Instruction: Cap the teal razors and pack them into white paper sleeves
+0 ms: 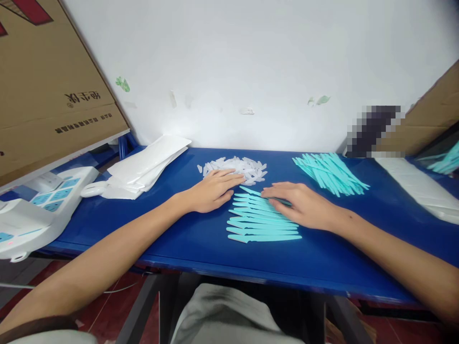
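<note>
Turquoise eyebrow razors [265, 220] lie side by side in a row on the blue table, blade ends to the left. At the top of that row, my right hand [299, 203] has its thumb and fingers around the handle of one slanted razor [250, 191]; part of the handle is hidden by the fingers. My left hand [211, 191] reaches over the near edge of a heap of small whitish translucent caps [247, 167]. Its fingers are stretched out flat, and whatever lies under the fingertips is hidden.
A loose pile of more turquoise razors [328, 174] lies at the back right. White flat bags [147, 165] are stacked at the back left, beside a white power strip [66, 196]. Cardboard boxes [53, 91] flank both sides, and a white wall [251, 71] stands behind the table [201, 248].
</note>
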Motion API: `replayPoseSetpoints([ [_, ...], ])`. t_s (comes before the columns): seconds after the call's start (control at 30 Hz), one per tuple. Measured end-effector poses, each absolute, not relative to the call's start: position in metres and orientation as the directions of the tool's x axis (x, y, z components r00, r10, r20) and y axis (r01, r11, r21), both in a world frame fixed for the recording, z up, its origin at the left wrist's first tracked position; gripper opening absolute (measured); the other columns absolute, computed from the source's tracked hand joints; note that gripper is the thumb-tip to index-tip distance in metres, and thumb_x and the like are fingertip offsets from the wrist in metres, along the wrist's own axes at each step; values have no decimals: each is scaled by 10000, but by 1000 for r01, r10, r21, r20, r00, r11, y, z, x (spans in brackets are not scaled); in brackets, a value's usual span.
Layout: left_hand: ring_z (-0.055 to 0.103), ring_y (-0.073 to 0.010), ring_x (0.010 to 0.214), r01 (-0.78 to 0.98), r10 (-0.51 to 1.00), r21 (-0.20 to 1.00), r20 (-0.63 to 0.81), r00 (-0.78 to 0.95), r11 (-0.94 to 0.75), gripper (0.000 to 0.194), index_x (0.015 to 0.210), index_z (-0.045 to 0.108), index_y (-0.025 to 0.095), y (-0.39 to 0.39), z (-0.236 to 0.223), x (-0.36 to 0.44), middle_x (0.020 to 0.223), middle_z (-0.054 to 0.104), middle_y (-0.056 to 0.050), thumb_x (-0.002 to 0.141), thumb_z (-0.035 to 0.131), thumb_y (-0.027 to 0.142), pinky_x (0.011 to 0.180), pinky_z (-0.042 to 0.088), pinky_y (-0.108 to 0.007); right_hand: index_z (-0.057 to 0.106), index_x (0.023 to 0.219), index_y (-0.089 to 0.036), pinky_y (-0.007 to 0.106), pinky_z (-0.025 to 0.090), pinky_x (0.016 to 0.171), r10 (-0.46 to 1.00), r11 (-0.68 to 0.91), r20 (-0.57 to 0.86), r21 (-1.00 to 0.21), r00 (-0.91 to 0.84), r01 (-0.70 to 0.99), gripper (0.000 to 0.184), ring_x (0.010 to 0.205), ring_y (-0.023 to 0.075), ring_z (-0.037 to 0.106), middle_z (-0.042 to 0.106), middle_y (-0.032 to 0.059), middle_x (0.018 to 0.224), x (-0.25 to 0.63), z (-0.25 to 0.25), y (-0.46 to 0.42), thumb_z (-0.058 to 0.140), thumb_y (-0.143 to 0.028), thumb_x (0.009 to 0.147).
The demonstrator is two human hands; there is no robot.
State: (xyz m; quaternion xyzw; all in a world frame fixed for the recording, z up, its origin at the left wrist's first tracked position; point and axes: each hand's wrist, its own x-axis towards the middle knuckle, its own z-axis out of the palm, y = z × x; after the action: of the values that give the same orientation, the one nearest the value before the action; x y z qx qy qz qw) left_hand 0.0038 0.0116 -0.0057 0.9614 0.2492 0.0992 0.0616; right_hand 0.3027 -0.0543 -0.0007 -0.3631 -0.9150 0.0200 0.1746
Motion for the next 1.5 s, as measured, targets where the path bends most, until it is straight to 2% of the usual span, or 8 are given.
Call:
replayPoseSetpoints([
  [0.2,189,-327,1628,435,446,139,65,893,-890,575,1671,283,217,13,-5,13,1720,323,-89,1098,268,264,1266,196,-599,751,1251,-151,378,625,773,688,718,252,-99,-681,689,368,909,259,783,804,123,1140,308,3,-52,456,-224,1045],
  [0.63,380,-339,1546,446,459,109,147,876,-888,464,1508,550,190,12,-1,7,1549,583,-86,1108,359,330,1216,298,-546,748,1080,-183,409,595,811,748,642,268,-62,-607,764,285,989,287,751,786,127,1131,326,-7,-36,473,-219,1016],
  [0.8,484,-322,1462,414,434,133,219,874,-900,415,1373,667,174,14,-2,3,1448,667,-89,1096,395,320,1187,340,-502,678,1222,-190,380,568,723,821,549,241,-89,-517,831,282,892,270,749,784,104,1068,330,-8,-34,516,-219,993],
  [0.87,574,-298,1340,400,426,148,278,861,-905,397,1279,719,179,14,-2,3,1352,712,-102,1088,400,318,1120,390,-462,682,1250,-183,397,571,765,807,566,251,-74,-534,821,314,974,287,742,774,110,1122,330,-8,-34,491,-211,1002],
  [0.97,646,-251,997,448,470,149,372,801,-882,421,965,772,179,12,-1,4,991,744,-91,1071,403,353,948,415,-434,727,1212,-185,406,566,787,781,594,269,-41,-564,803,345,1002,291,729,749,117,1149,330,-9,-33,444,-206,1016],
  [1.1,448,-130,578,560,594,209,382,708,-802,469,653,621,168,13,3,10,588,537,19,1024,447,396,859,370,-414,740,1200,-190,380,548,732,785,589,269,-48,-558,806,361,886,250,718,719,107,1111,332,-9,-33,431,-189,1012],
  [1.2,358,-88,479,574,636,275,367,679,-771,374,699,660,170,15,8,17,498,450,71,973,511,377,881,389,-398,740,1163,-181,367,535,715,788,584,268,-36,-555,811,337,871,240,709,709,106,1097,334,-9,-32,443,-182,1003],
  [1.5,520,-154,490,609,654,237,258,712,-757,265,986,777,150,26,4,33,502,536,27,932,564,298,609,403,-289,749,1116,-156,394,534,776,761,595,290,44,-580,803,281,960,280,680,742,110,1020,332,-7,-32,503,-168,980],
])
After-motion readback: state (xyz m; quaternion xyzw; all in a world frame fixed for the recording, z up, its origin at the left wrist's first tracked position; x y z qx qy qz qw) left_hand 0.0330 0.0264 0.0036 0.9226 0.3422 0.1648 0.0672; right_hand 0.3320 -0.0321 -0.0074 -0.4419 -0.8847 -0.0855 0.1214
